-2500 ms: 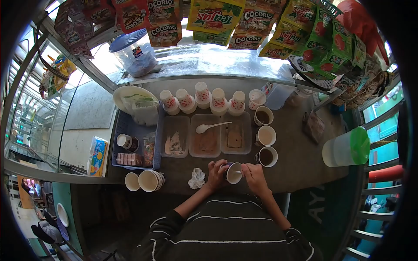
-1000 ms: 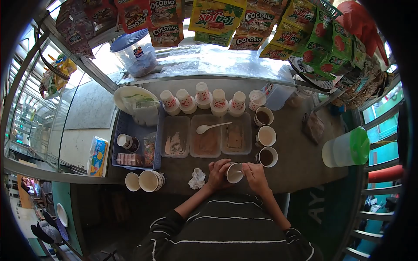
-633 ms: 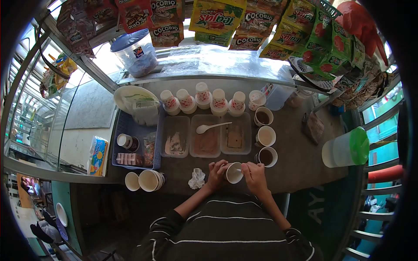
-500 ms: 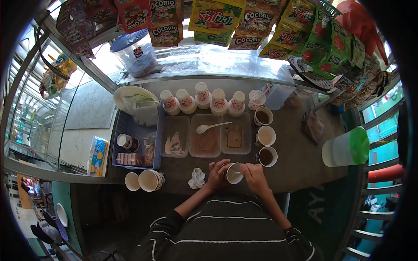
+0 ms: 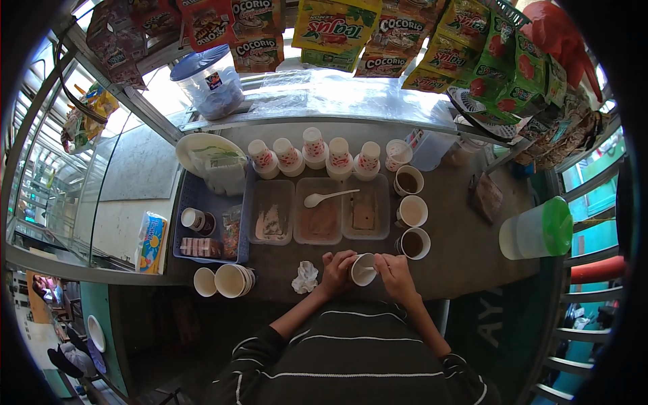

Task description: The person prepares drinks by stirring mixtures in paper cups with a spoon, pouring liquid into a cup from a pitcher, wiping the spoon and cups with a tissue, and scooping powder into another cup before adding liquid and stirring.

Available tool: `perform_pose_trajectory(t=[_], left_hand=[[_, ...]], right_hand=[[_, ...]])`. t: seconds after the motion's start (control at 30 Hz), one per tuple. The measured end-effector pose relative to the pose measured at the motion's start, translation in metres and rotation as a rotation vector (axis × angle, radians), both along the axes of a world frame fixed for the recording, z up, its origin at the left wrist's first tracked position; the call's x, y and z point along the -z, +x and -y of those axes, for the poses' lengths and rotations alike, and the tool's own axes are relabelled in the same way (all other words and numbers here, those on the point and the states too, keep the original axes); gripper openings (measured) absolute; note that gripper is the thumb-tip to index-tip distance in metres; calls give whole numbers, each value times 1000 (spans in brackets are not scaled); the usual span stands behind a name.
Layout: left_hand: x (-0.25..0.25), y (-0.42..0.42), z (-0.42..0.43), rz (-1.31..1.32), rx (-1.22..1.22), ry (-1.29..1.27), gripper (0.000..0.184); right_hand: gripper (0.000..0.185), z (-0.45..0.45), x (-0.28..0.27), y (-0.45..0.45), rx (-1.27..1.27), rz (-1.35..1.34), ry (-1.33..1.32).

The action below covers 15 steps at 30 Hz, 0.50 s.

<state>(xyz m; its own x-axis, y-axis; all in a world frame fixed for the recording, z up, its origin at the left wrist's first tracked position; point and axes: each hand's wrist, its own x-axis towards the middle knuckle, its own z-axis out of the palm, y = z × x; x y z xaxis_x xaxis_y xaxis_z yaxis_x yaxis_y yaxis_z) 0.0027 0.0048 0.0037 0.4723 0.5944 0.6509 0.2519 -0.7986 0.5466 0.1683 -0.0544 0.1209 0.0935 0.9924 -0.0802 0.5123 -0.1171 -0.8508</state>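
Note:
My left hand (image 5: pixel 337 271) is wrapped round the side of a white paper cup (image 5: pixel 361 275) near the table's front edge. At the cup's other side, my right hand (image 5: pixel 397 275) pinches a white spoon (image 5: pixel 368 269) that dips into it; most of the spoon is hidden. Beyond the cup stand three clear plastic tubs (image 5: pixel 292 216) with brown and pale powder in them. Another white plastic spoon (image 5: pixel 331 197) lies across the middle one. To the right, three filled paper cups (image 5: pixel 414 254) form a column, two with dark drink and one with a paler one.
Several upside-down cup stacks (image 5: pixel 339 162) line the back. A blue basket (image 5: pixel 177 229) holds small packets. Nearer are crumpled tissue (image 5: pixel 306 277) and stacked cups (image 5: pixel 233 280). A green-lidded jug (image 5: pixel 536 229) stands at the right. Drink sachets (image 5: pixel 335 27) hang overhead.
The hands, cup and spoon stay in almost the same place, with only a very slight shift of my fingers. Everything else on the table looks the same.

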Motion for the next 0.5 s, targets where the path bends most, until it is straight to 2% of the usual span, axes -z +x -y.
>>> perform_pose_trajectory(t=[0.03,0.1,0.33,0.4,0.5], left_hand=[[0,1,0,5,-13,8,63],[0,0,0,4,-19,9,62],[-3,1,1,7,-65,40,54],[0,2,1,13,-89,77,54],[4,-2,1,-10,-131,157,56]], right_hand=[[31,0,-2,-2,0,0,0],[33,-1,-7,-6,93,171,135],[33,-1,-8,-4,2,5,60],[27,0,-16,-7,-2,253,145],[28,0,-23,-13,-22,289,224]])
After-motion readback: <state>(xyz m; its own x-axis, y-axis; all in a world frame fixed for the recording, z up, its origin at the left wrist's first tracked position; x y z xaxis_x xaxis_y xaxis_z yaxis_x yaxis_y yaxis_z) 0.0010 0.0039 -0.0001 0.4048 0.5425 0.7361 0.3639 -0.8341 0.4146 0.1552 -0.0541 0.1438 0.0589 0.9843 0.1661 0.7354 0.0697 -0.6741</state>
